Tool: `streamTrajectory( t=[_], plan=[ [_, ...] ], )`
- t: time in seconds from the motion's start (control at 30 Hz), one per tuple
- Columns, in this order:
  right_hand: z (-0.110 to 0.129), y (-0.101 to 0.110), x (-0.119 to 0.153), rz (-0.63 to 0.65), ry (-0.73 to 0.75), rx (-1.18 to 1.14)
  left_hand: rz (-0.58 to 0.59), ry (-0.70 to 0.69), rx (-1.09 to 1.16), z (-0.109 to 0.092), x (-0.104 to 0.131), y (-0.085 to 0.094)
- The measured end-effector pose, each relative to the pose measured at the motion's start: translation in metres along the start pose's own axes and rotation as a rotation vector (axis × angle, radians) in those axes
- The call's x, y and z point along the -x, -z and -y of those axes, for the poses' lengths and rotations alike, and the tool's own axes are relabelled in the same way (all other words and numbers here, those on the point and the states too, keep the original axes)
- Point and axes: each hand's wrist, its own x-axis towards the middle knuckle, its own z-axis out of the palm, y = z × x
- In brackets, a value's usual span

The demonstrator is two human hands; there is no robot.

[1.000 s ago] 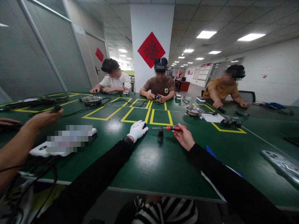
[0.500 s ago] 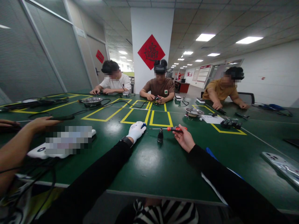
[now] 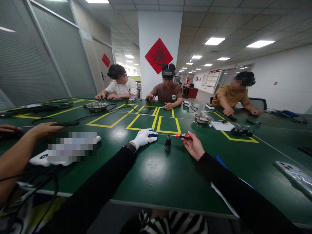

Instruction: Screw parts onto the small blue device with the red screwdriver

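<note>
My right hand (image 3: pixel 193 146) is closed round the red-and-black handle of a screwdriver (image 3: pixel 182 135), whose thin shaft points left, almost level above the table. At the shaft's tip is my left hand (image 3: pixel 146 138), in a white glove with blue fingertips. Its fingers are bent together low at the table; whatever they pinch, if anything, is hidden. Between my hands, just below the shaft, a small black tapered part (image 3: pixel 167 143) with a narrow neck stands upright on the green table (image 3: pixel 156 182).
Left lies a white device (image 3: pixel 73 152) beside a neighbour's arm (image 3: pixel 31 139). A metal bowl (image 3: pixel 203 118), white paper (image 3: pixel 221 125) and several black parts (image 3: pixel 241 130) are on the right. A phone (image 3: pixel 293 178) lies near the right edge. Three people sit opposite.
My left hand has slid right to the screwdriver's tip, covering the tiny bits that lay there. My right hand still holds the screwdriver. The person opposite has moved their hands apart.
</note>
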Motion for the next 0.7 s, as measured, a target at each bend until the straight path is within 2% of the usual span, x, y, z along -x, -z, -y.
streamTrajectory(
  t=[0.13,0.5,0.7],
  plan=[
    [0.0,0.0,-0.001,-0.001,0.006,-0.012,-0.021,-0.041,0.056,-0.001,-0.003,-0.001],
    [0.0,0.001,-0.002,-0.016,-0.008,-0.023,-0.072,0.013,0.059,-0.006,-0.003,0.002],
    [0.001,0.002,-0.004,-0.037,-0.02,-0.046,-0.064,0.043,0.063,-0.004,-0.012,-0.002]
  ],
)
